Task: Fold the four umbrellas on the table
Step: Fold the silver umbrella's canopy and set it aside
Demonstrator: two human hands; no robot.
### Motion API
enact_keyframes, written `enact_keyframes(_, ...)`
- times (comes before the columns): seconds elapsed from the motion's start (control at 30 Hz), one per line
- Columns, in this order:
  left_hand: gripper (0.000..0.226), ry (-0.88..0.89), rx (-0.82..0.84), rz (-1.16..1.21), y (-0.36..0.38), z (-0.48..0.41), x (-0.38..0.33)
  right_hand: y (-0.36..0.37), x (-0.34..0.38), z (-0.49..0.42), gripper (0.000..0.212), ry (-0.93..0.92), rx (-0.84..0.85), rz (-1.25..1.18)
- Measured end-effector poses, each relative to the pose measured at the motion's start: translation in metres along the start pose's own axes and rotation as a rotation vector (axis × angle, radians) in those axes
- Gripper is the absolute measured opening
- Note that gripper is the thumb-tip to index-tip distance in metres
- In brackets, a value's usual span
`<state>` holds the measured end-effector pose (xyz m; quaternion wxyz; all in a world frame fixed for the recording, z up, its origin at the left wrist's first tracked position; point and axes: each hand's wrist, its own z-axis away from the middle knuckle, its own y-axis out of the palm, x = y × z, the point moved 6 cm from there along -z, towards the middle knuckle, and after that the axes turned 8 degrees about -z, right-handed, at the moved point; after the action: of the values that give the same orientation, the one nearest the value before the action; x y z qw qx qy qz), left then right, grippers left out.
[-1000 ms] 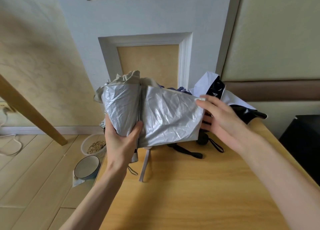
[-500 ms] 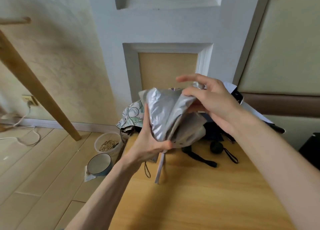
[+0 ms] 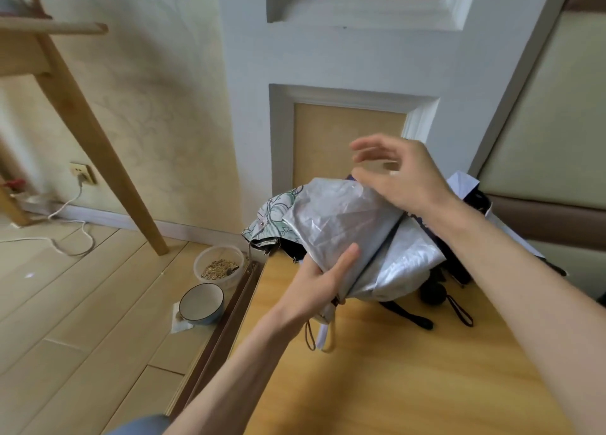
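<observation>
No words, labels, brands or numbers can be read anywhere. The patterned umbrella (image 3: pixel 275 211), just left of the silver umbrella (image 3: pixel 337 218), bears only drawn line figures.

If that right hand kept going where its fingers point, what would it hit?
Likely nothing near: the right hand points left, above the silver umbrella; beyond looks free until the white door, depth unclear.

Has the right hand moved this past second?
Yes. The right hand rose leftward from beside the round black umbrella handle to the top of the crinkled silver umbrella.
</observation>
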<state>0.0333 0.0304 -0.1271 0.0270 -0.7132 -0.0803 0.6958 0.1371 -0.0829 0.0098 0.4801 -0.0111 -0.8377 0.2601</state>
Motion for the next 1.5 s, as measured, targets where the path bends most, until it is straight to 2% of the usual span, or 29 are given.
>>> enact_keyframes(0.03,0.02,-0.006,-0.012,0.02,-0.002,-0.001,0.0,-0.011,-0.007,0.004,0.053,0.031,0.01,0.077)
enact_keyframes(0.13,0.035,-0.014,-0.022,0.081,-0.005,-0.002,-0.005,-0.022,-0.039,0.02,0.093,0.315,0.181,0.135)
enact_keyframes(0.23,0.071,-0.089,-0.024,0.102,-0.003,-0.001,-0.004,-0.027,-0.061,0.023,0.103,0.427,0.197,0.012)
enact_keyframes(0.3,0.079,-0.106,-0.006,0.094,-0.001,0.002,-0.004,-0.029,-0.072,0.022,0.109,0.48,0.203,-0.089)
enact_keyframes(0.37,0.079,-0.115,-0.007,0.06,-0.003,0.001,0.0,-0.031,-0.079,0.021,0.103,0.524,0.223,-0.206)
enact_keyframes(0.47,0.065,-0.084,-0.02,0.019,-0.004,0.001,-0.003,-0.029,-0.078,0.026,0.075,0.566,0.273,-0.318)
enact_keyframes(0.57,0.056,-0.072,0.017,0.022,-0.002,0.004,-0.006,-0.028,-0.083,0.03,0.078,0.575,0.233,-0.325)
enact_keyframes(0.63,0.053,-0.063,-0.022,0.025,-0.005,0.004,-0.008,-0.03,-0.085,0.029,0.083,0.528,0.132,-0.257)
enact_keyframes(0.73,0.058,-0.056,-0.102,-0.026,-0.016,-0.005,-0.005,-0.028,-0.075,0.029,0.06,0.44,0.024,-0.305)
enact_keyframes(0.8,0.055,-0.116,-0.137,0.035,-0.021,-0.012,0.006,-0.028,-0.068,0.03,0.049,0.394,-0.013,-0.341)
enact_keyframes(0.87,0.077,-0.1,-0.278,-0.017,-0.033,-0.014,0.011,-0.028,-0.061,0.03,0.04,0.356,-0.048,-0.338)
enact_keyframes(0.93,0.081,0.09,-0.562,-0.331,-0.05,-0.004,-0.005,-0.029,-0.055,0.027,0.039,0.323,-0.08,-0.269)
enact_keyframes(0.97,0.071,0.268,-0.714,-0.489,-0.053,0.006,-0.021,-0.03,-0.053,0.026,0.04,0.309,-0.098,-0.227)
enact_keyframes(1.0,0.06,0.459,-0.765,-0.572,-0.048,0.013,-0.033,-0.029,-0.05,0.024,0.04,0.285,-0.111,-0.19)
enact_keyframes(1.03,0.053,0.589,-0.68,-0.624,-0.036,0.017,-0.042,-0.028,-0.048,0.022,0.039,0.265,-0.125,-0.159)
enact_keyframes(1.07,0.054,0.624,-0.528,-0.654,-0.022,0.018,-0.044,-0.026,-0.047,0.02,0.036,0.243,-0.134,-0.132)
enact_keyframes(1.13,0.082,0.49,-0.26,-0.701,-0.001,0.012,-0.031,-0.021,-0.043,0.016,0.036,0.218,-0.152,-0.098)
enact_keyframes(1.2,0.097,0.369,-0.18,-0.617,0.005,0.009,-0.018,-0.016,-0.039,0.012,0.039,0.201,-0.158,-0.107)
enact_keyframes(1.27,0.086,0.288,-0.135,-0.369,0.004,0.006,-0.012,-0.011,-0.033,0.009,0.039,0.166,-0.149,-0.138)
enact_keyframes(1.33,0.057,0.151,-0.075,-0.172,0.006,0.003,-0.01,-0.007,-0.027,0.007,0.039,0.122,-0.122,-0.162)
enact_keyframes(1.37,0.044,0.077,-0.055,-0.112,0.007,0.003,-0.007,-0.004,-0.023,0.007,0.039,0.101,-0.092,-0.153)
enact_keyframes(1.43,0.032,0.007,-0.059,-0.072,0.007,0.004,-0.003,0.0,-0.019,0.008,0.041,0.099,0.002,-0.098)
enact_keyframes(1.5,0.028,0.004,-0.129,-0.058,0.002,0.004,0.0,-0.002,-0.018,0.012,0.058,0.124,0.093,-0.054)
